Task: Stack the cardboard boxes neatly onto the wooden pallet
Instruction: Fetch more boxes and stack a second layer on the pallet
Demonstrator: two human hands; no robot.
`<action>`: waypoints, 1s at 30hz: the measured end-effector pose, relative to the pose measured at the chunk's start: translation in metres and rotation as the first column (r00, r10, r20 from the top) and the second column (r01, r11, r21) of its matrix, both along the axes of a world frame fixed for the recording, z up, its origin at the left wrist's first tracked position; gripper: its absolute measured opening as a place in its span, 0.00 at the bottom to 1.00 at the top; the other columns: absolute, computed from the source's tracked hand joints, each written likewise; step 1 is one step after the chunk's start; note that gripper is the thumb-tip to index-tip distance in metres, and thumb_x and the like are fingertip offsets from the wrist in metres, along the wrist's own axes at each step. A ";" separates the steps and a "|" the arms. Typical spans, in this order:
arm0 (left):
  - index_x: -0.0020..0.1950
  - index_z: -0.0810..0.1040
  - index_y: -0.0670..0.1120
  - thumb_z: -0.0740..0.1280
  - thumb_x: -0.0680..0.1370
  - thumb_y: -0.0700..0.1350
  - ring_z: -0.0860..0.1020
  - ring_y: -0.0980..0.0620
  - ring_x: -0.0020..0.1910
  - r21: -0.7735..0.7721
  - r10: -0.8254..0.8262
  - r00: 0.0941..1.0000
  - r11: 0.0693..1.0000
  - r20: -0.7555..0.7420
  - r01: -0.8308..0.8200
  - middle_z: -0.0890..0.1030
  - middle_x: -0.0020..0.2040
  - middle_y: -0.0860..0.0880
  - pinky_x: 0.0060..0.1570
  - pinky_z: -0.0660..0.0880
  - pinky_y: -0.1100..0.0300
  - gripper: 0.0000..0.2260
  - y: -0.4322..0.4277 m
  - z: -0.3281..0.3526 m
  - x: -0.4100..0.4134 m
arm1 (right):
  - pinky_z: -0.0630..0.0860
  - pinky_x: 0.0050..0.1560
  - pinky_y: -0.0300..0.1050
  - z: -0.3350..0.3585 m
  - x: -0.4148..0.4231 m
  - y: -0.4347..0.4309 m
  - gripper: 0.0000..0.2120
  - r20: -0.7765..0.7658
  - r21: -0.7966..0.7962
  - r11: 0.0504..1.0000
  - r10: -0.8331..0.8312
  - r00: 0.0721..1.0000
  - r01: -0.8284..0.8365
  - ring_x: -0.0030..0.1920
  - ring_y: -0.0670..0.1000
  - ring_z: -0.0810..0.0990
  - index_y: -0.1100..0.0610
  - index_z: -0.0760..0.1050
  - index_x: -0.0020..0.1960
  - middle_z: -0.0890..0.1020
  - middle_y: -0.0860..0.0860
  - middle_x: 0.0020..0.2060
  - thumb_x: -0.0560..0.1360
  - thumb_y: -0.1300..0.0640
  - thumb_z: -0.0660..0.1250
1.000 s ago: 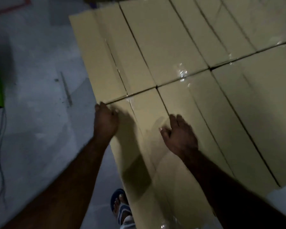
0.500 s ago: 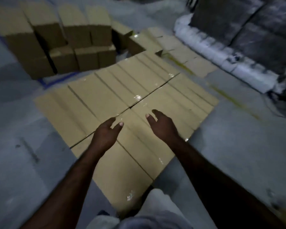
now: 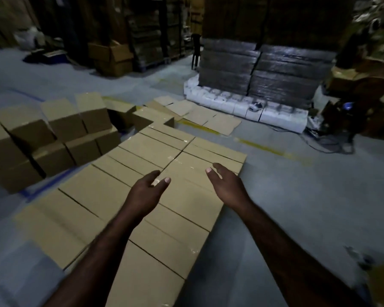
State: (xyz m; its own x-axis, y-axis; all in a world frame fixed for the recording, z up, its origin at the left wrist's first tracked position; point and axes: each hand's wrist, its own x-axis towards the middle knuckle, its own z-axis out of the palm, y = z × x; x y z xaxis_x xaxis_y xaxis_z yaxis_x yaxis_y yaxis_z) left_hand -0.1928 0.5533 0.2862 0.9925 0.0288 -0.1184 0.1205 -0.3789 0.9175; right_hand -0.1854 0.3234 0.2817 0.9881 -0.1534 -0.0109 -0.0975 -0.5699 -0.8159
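Both hands are up and empty: left hand [image 3: 145, 196] loose, fingers spread, right hand [image 3: 227, 188] the same, nothing gripped, both hovering over the layer [image 3: 111, 202] of boxes in front. That layer sits flush, seams tight; the pallet under it is hidden. The loose boxes [image 3: 60, 134] wait in a jumble just beyond the layer's far left side. Now, the risks. That pile leans unevenly, so pulling one box could tip its neighbours. The light is poor, so an edge could easily land off the seam and start a crooked second tier. Flat cardboard sheets [image 3: 211, 120] lie on the floor past the layer, and cables [image 3: 319, 145] trail to the right: slip and trip hazards for anyone carrying a load.
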 end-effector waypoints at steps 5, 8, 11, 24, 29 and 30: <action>0.71 0.73 0.48 0.70 0.76 0.57 0.73 0.50 0.67 -0.044 -0.001 1.000 0.999 -0.024 0.000 0.75 0.69 0.46 0.68 0.69 0.49 0.26 -0.069 -0.006 -0.021 | 0.67 0.67 0.41 0.003 -0.038 -0.089 0.27 -0.059 0.062 0.997 -0.034 0.998 0.038 0.69 0.51 0.73 0.54 0.70 0.73 0.75 0.52 0.69 0.80 0.39 0.60; 0.71 0.73 0.50 0.70 0.73 0.61 0.74 0.50 0.66 -0.078 -0.035 0.998 0.996 -0.056 0.031 0.76 0.68 0.48 0.67 0.70 0.43 0.29 -0.119 -0.009 -0.034 | 0.70 0.62 0.42 0.001 -0.064 -0.148 0.27 -0.062 0.076 0.993 -0.090 0.994 0.095 0.59 0.47 0.76 0.50 0.77 0.63 0.79 0.47 0.55 0.76 0.31 0.58; 0.71 0.73 0.51 0.69 0.74 0.61 0.73 0.51 0.66 -0.112 -0.063 0.997 0.992 -0.048 0.058 0.76 0.68 0.49 0.67 0.70 0.43 0.27 -0.155 -0.009 -0.043 | 0.71 0.62 0.40 0.003 -0.085 -0.185 0.26 -0.067 0.116 0.983 -0.138 0.988 0.145 0.62 0.46 0.77 0.55 0.76 0.66 0.81 0.47 0.60 0.78 0.37 0.61; 0.70 0.74 0.49 0.69 0.77 0.53 0.74 0.49 0.65 -0.204 -0.139 0.984 0.972 -0.112 0.114 0.77 0.65 0.49 0.68 0.70 0.44 0.22 -0.270 -0.011 -0.036 | 0.73 0.62 0.54 0.003 -0.111 -0.283 0.21 -0.035 0.176 0.951 -0.251 0.967 0.253 0.58 0.56 0.78 0.62 0.76 0.58 0.81 0.60 0.55 0.82 0.44 0.60; 0.70 0.74 0.49 0.68 0.78 0.51 0.76 0.48 0.63 -0.240 -0.166 0.974 0.962 -0.154 0.127 0.78 0.63 0.48 0.63 0.73 0.47 0.20 -0.309 -0.025 0.001 | 0.74 0.60 0.54 -0.008 -0.082 -0.316 0.21 -0.063 0.139 0.937 -0.316 0.947 0.321 0.56 0.58 0.79 0.63 0.76 0.56 0.81 0.60 0.53 0.82 0.44 0.60; 0.70 0.74 0.49 0.68 0.78 0.51 0.76 0.48 0.63 -0.243 -0.184 0.971 0.960 -0.155 0.143 0.78 0.64 0.48 0.63 0.73 0.47 0.21 -0.317 -0.029 0.012 | 0.74 0.60 0.53 -0.011 -0.072 -0.323 0.20 -0.065 0.141 0.931 -0.331 0.942 0.337 0.56 0.56 0.79 0.63 0.77 0.56 0.82 0.58 0.53 0.82 0.45 0.60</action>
State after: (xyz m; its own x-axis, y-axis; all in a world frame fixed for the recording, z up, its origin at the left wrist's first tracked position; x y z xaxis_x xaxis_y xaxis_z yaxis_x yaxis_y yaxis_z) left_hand -0.1808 0.2362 0.2574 0.9447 -0.1800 -0.2742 0.2401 -0.1900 0.9520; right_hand -0.2577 0.0002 0.2710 0.8786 -0.4678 -0.0965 -0.2948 -0.3722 -0.8801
